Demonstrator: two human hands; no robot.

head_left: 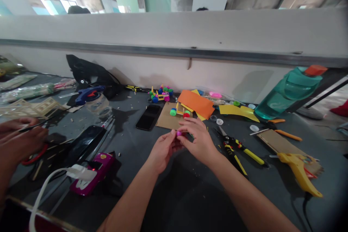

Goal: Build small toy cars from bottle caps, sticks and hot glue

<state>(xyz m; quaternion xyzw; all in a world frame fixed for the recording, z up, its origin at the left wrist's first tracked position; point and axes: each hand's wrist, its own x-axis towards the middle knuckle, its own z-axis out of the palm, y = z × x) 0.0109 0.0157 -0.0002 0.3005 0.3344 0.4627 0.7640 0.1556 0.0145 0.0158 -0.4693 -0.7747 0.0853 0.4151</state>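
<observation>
In the middle of the dark table, my left hand (162, 149) and my right hand (200, 140) meet with fingers pinched together. Between the fingertips shows a small purple round piece (178, 133), mostly covered, so its kind is unclear. Just beyond the hands, a little wheeled frame of yellow sticks with a green wheel (173, 111) and a red wheel (186, 114) stands on a cardboard sheet (164, 120). An orange paper sheet (197, 103) lies behind it. To the left of the cardboard rests a black phone (148, 117).
Pliers (246, 150), a yellow glue gun (297, 170) and a teal bottle (289, 92) stand or lie on the right. At left are a magenta power strip (94, 174), a second phone (85, 144) and another person's hands (20, 136). A low wall (168, 29) bounds the table's back.
</observation>
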